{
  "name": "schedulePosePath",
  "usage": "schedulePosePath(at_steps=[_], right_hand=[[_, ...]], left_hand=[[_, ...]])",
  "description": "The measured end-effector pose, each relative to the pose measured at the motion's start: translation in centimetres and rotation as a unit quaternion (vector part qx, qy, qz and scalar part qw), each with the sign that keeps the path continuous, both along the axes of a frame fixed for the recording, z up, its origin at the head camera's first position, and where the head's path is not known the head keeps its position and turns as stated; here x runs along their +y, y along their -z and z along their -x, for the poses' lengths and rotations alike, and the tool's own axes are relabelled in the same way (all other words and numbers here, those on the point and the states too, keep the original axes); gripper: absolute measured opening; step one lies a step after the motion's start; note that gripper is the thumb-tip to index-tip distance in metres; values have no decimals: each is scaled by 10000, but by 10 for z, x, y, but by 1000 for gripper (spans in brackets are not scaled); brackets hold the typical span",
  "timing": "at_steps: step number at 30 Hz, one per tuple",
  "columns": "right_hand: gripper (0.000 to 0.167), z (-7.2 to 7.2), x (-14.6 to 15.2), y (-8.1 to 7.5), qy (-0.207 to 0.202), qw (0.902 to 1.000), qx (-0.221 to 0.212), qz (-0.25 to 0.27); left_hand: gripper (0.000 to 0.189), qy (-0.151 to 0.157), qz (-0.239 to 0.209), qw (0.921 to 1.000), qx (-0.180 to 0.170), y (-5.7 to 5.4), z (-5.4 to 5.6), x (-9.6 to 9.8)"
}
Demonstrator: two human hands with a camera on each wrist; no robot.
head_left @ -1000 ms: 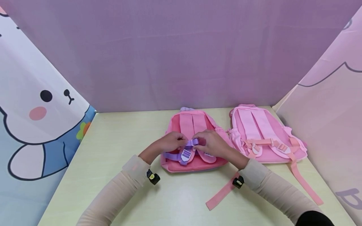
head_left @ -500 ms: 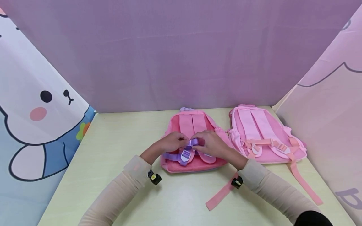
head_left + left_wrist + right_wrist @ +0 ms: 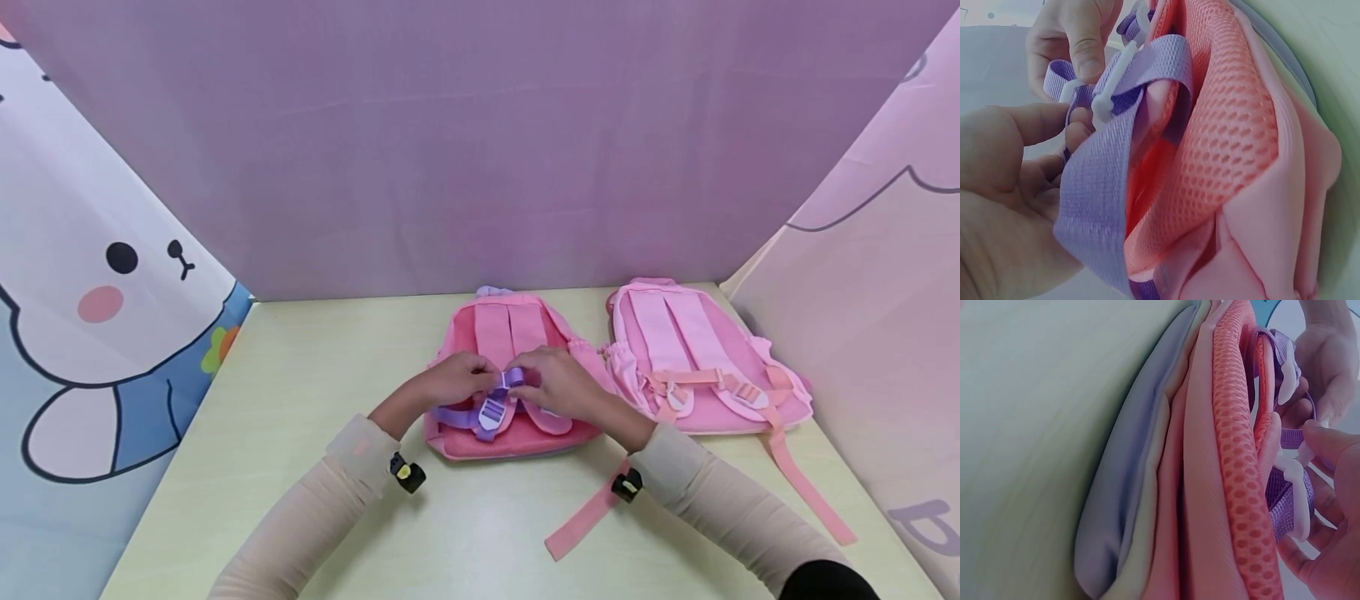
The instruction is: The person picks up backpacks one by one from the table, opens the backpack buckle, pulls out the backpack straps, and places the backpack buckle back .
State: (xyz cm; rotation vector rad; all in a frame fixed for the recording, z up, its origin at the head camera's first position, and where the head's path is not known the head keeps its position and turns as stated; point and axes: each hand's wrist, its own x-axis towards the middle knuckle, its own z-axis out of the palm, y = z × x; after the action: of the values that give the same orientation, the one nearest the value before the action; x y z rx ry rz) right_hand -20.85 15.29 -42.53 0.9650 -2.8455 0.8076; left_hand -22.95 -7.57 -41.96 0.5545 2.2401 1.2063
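A pink backpack (image 3: pixel 512 325) lies on the table with its shoulder straps facing up. Over its lower half, a purple webbing strap (image 3: pixel 516 377) with a small white slider buckle (image 3: pixel 1071 90) is held by both hands. My left hand (image 3: pixel 459 379) pinches the strap on the left of the slider. On the other side, my right hand (image 3: pixel 561 383) pinches the looped strap beside the slider, thumb against it. Just below the hands sits a larger white ladder buckle (image 3: pixel 492 413) on a shoulder strap. The fingertips partly hide the slider in the head view.
A lighter pink backpack (image 3: pixel 697 333) with orange-pink straps lies close on the right, one loose strap end (image 3: pixel 813 492) trailing toward the front. Another pink strap end (image 3: pixel 588 521) lies under the right wrist. A purple partition (image 3: pixel 480 150) stands along the table's back edge.
Both hands keep their grip on the strap, with only slight finger movement around the slider. The backpacks stay in place.
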Motion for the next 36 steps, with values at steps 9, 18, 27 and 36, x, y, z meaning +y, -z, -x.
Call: schedulePosePath(at_steps=[9, 18, 27, 36], right_hand=[[23, 0, 3, -3, 23, 10000, -21, 7], [25, 0, 2, -3, 95, 9998, -156, -18], [25, 0, 0, -2, 49, 9997, -187, 115], [27, 1, -1, -1, 9, 9999, -96, 109]], left_hand=[[20, -195, 7, 9997, -162, -1, -3, -11], [17, -306, -3, 9994, -159, -1, -3, -11], [16, -246, -8, 9997, -6, -1, -2, -6], [17, -166, 79, 9998, 126, -3, -2, -1]])
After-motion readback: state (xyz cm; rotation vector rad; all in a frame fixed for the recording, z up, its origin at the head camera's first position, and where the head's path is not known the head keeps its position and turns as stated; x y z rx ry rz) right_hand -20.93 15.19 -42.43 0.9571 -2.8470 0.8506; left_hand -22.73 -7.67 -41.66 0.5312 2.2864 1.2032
